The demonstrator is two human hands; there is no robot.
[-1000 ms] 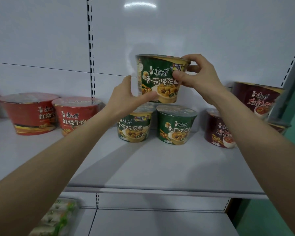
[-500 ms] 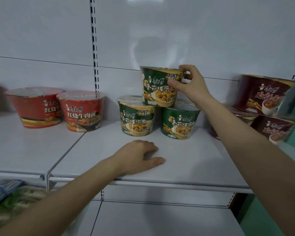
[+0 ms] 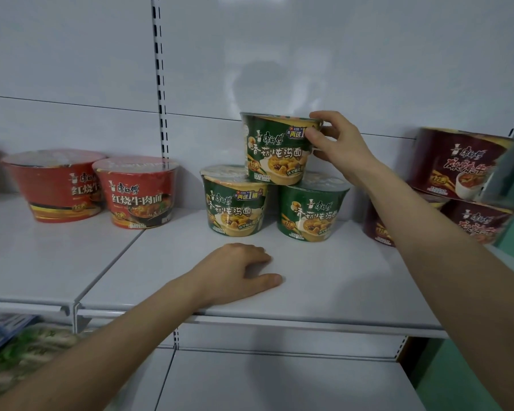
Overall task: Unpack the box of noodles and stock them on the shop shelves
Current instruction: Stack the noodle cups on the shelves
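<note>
- Fingers (image 3: 311, 134) of right hand (image 3: 343, 145): curled and clamped on the upper right rim of the top green bowl (image 3: 275, 157), thumb on the front wall, other tips behind the rim.
- Top green bowl: directly left of those fingers; upright, long axis vertical, lid up; base bridging the lids of the lower left green bowl (image 3: 233, 204) and the lower right green bowl (image 3: 309, 213), near the back of the shelf (image 3: 339, 280).
- Nearer hand: the right, already in contact. Left hand (image 3: 235, 275) well apart, below and in front, palm down on the shelf, fingers loosely bent, holding nothing.
- Judged next: letting go rightward, away from the stack, to avoid nudging the bowl off its two supports.
- Green bowl labels: brand 康师傅, flavour 香菇炖鸡面, blue badge 再送1桶 (partly covered on the top one), gold seal 经典.
- Red bowls (image 3: 140, 194) to the left, side by side: 康师傅, 红烧牛肉面 legible on the nearer one only.
- Dark red bowls (image 3: 457, 164) to the right, stacked: 康师傅 legible, flavour line too blurred to read in full.
- Noodle box: not in view.
</note>
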